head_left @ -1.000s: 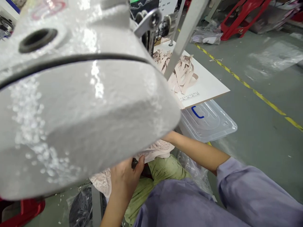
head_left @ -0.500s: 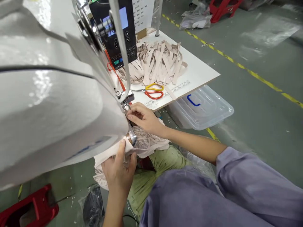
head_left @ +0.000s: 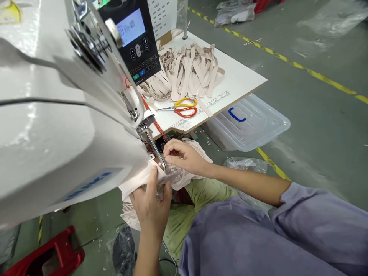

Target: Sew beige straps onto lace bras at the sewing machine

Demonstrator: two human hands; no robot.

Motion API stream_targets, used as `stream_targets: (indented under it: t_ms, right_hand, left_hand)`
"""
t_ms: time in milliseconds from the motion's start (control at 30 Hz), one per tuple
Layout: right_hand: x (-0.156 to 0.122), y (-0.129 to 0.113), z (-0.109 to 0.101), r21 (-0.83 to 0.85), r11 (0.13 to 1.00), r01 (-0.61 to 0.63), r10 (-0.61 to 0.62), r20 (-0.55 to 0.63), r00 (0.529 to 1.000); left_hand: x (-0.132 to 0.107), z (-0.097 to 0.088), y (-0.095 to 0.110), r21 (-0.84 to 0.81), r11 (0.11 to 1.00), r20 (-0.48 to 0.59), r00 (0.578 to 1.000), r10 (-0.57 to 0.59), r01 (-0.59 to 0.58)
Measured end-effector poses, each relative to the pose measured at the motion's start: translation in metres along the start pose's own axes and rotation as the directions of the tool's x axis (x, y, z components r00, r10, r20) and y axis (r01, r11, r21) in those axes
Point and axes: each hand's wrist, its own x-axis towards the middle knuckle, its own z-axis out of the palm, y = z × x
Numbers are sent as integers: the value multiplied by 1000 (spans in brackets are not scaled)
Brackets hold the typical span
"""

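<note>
A big white sewing machine (head_left: 57, 126) fills the left of the view. Pale pink lace fabric (head_left: 178, 177) lies under its needle area. My left hand (head_left: 152, 207) grips the near edge of the fabric, thumb on top, just below the machine head. My right hand (head_left: 184, 155) pinches the fabric right beside the presser foot (head_left: 156, 153), fingers curled. Both arms wear lilac sleeves.
The machine's control panel (head_left: 135, 38) faces me. On the white table (head_left: 244, 82) lie a heap of beige elastic strips (head_left: 186, 71) and red-and-yellow scissors (head_left: 184, 108). A clear lidded bin (head_left: 250, 124) sits on the floor, a red stool (head_left: 48, 257) at bottom left.
My head has pulled back from the machine, revealing the panel, table and scissors. My right hand slid slightly down and toward me along the fabric; my left hand keeps its grip.
</note>
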Motion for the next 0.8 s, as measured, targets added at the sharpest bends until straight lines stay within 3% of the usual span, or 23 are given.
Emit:
stream_targets:
  t_ms: [100,367,533,633,700,800]
  right_hand:
    - [-6,2,0,31,999,20,-21,36,999]
    - [-12,3,1,98,995,27,-25,-22,999]
    - [-13,-2,2,78,997,16,-14,-28,1000]
    - [-13,-8,6,3,1000,3,-3,-31,1000]
    - [-16,-13,8,-59,998,-18,16,-26,1000]
    - [-32,-22,8,-124,986,-111,113,8,994]
  left_hand:
    - [0,1,0,-15,1000,14,1000,12,-12]
    - [1,1,9,-15,1000,33,999,-7,7]
    - [-12,6,9,-65,981,-3,983,-186,185]
    - [-16,7,9,-82,966,32,970,-242,244]
    - [-22,9,16,-47,968,47,968,-245,247]
    - [-41,15,43,-42,980,72,979,-189,193]
